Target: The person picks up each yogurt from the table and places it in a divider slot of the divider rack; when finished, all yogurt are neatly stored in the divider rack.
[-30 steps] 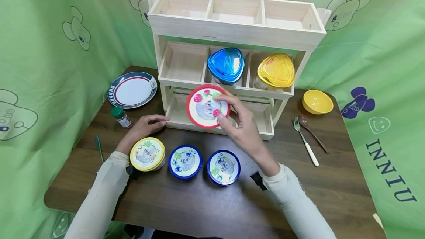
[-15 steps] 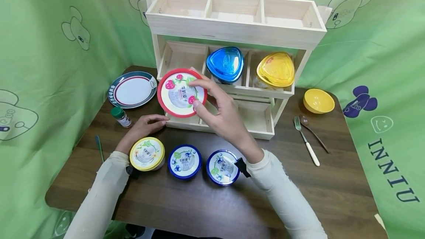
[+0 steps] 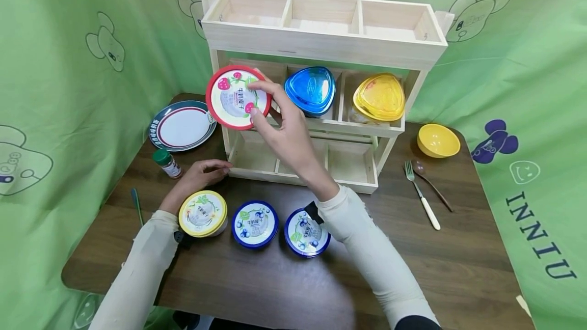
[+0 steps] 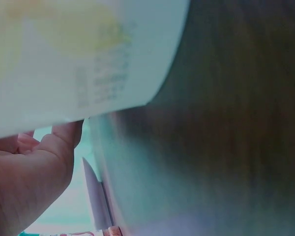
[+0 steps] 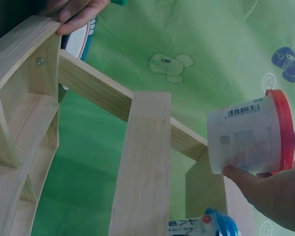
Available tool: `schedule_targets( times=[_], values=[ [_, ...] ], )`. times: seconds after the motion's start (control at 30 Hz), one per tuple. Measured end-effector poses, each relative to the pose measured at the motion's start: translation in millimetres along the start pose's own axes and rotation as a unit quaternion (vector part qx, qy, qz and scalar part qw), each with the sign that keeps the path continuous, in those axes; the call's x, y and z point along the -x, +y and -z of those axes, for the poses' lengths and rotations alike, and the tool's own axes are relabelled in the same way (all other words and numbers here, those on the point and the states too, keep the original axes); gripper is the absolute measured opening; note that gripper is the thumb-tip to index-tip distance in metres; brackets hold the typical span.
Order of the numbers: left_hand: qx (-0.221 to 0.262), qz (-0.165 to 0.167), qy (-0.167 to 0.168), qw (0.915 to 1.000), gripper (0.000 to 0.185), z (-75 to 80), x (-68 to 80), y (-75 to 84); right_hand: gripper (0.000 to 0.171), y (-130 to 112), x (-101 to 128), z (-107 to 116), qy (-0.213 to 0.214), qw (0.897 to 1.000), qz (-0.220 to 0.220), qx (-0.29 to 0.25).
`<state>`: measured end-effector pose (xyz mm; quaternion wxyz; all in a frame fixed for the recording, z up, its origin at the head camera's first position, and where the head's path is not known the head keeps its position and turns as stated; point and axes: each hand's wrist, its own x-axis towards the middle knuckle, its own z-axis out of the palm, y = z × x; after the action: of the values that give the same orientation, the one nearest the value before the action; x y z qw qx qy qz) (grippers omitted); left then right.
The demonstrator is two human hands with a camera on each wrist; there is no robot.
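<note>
Above the table's (image 3: 435, 269) far left, the right hand (image 3: 286, 134) pinched a red-lidded tub (image 3: 237, 98) before the rack's (image 3: 321, 45) middle-left compartment. Fingers loosely curled and holding nothing, the left hand (image 3: 197, 177) touched the rack's bottom-left corner.

Lettering on backdrop and cup
"INNIU" down the green cloth (image 3: 538, 236), far right of the grip; barcode on the gripped cup (image 5: 246, 135), digits and lid print unreadable.
</note>
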<state>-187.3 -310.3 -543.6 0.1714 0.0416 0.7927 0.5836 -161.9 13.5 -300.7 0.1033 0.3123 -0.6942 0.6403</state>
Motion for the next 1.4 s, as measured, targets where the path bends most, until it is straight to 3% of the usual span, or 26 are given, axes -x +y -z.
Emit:
schedule_targets(
  times=[0.2, 0.3, 0.4, 0.5, 0.63, 0.87, 1.2, 1.3, 1.4],
  values=[
    [-0.024, -0.025, 0.009, 0.9994, 0.038, -1.4, -1.4, 2.6, 0.045, 15, -15, -6, 0.031, 0.999, -0.017, 0.02],
    [-0.022, -0.016, 0.008, 0.9996, 0.038, -2.0, 0.9, 5.8, 0.046, 23, -20, -9, 0.045, 0.998, -0.029, 0.026],
    [-0.018, -0.001, 0.0, 0.9998, 0.04, -4.3, 7.2, 17.3, 0.046, 29, -25, -11, 0.06, 0.997, -0.04, 0.027],
    [-0.017, -0.01, -0.011, 0.9997, 0.04, -7.4, 14.2, 32.7, 0.045, 33, -30, -13, 0.071, 0.996, -0.048, 0.029],
    [-0.031, -0.019, -0.008, 0.9993, 0.037, -9.3, 14.2, 35.7, 0.046, 36, -34, -16, 0.071, 0.993, -0.081, 0.053],
    [-0.068, -0.014, 0.016, 0.9975, 0.041, -6.1, -1.8, 10.3, 0.068, 30, -35, -16, 0.023, 0.973, -0.172, 0.153],
    [-0.051, -0.009, 0.018, 0.9985, 0.041, -4.3, -4.4, 8.7, 0.07, 17, -27, -9, -0.026, 0.972, -0.145, 0.182],
    [-0.043, -0.021, 0.001, 0.9989, 0.038, -8.8, 10.3, 25.0, 0.073, 5, -19, -4, -0.059, 0.97, -0.135, 0.192],
    [-0.046, -0.027, 0.0, 0.9986, 0.036, -9.4, 17.2, 30.9, 0.074, -10, -11, 3, -0.081, 0.97, -0.117, 0.198]
  ],
)
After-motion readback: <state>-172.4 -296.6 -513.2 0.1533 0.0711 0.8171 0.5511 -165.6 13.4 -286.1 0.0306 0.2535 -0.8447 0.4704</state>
